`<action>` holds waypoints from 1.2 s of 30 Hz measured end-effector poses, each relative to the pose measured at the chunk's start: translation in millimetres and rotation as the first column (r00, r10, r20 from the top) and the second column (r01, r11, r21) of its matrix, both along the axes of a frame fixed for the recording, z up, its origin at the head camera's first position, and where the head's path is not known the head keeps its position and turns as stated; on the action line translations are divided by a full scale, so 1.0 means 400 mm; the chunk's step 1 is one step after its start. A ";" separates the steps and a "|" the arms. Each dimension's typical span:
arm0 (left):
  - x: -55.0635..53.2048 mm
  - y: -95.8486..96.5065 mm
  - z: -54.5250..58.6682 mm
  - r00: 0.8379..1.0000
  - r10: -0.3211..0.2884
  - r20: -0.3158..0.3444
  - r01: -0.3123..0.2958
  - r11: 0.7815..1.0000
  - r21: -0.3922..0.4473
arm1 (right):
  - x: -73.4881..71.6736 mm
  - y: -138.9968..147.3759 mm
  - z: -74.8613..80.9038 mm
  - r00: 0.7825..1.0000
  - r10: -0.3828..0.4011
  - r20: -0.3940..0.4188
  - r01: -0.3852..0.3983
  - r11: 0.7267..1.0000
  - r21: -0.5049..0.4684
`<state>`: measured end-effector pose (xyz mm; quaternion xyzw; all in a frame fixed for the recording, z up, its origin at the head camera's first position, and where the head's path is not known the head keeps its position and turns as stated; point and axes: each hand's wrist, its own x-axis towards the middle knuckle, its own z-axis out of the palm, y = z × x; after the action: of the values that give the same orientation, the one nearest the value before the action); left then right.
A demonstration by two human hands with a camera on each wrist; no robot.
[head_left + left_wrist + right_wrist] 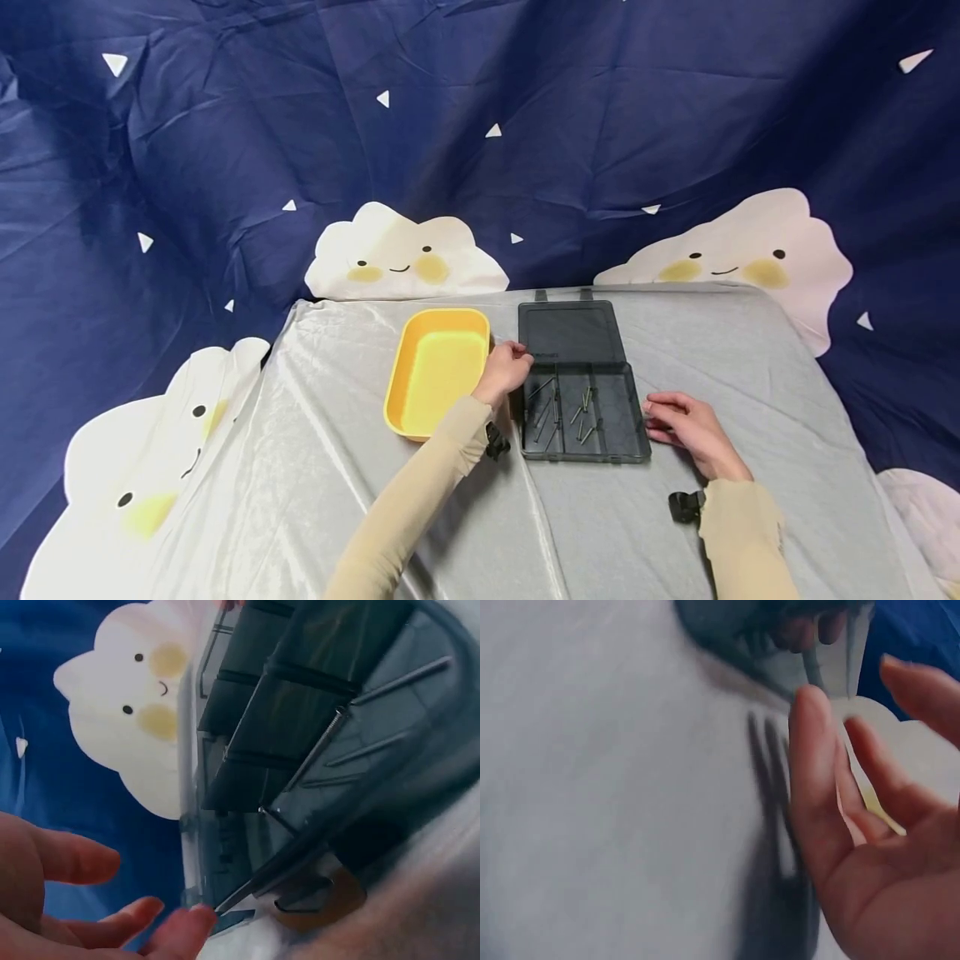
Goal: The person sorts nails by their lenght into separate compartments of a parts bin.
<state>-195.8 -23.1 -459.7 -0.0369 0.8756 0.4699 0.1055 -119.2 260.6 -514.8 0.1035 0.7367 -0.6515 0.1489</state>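
Observation:
A dark see-through compartment box [621, 417] lies on the cloth with its lid [570, 329] folded back, away from the person. Several thin metal nails [585, 400] lie in its left and middle compartments; others, also nails [322, 742], show close up in the left wrist view. My left hand [506, 368] is at the box's left side near the hinge, thumb and fingers apart; whether it touches the box I cannot tell. Beside the right wall is my right hand [692, 429], fingers loosely extended and holding nothing, as the right wrist view shows.
A yellow tray [397, 392] stands left of the box, close to the left forearm. Grey cloth [300, 467] covers the table. Behind it hangs a dark blue curtain [450, 167] with white clouds. Both wrists carry small black cameras.

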 end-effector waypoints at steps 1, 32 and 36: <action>-0.006 0.001 -0.001 1.000 0.008 0.014 -0.008 1.000 0.007 | -0.006 -0.002 0.003 1.000 -0.014 -0.016 0.014 1.000 -0.001; -0.098 0.015 -0.064 0.973 0.113 0.200 -0.138 0.983 0.118 | -0.145 -0.073 0.057 0.981 0.186 -0.053 -0.179 0.976 0.125; -0.100 0.013 -0.068 0.967 0.145 0.208 -0.174 0.976 0.127 | -0.150 -0.078 0.055 0.981 0.187 -0.050 -0.180 0.976 0.125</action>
<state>-235.9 -18.0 -486.8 -0.1464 0.8186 0.5330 0.1560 -179.3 229.4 -492.7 0.0239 0.7851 -0.5924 0.1793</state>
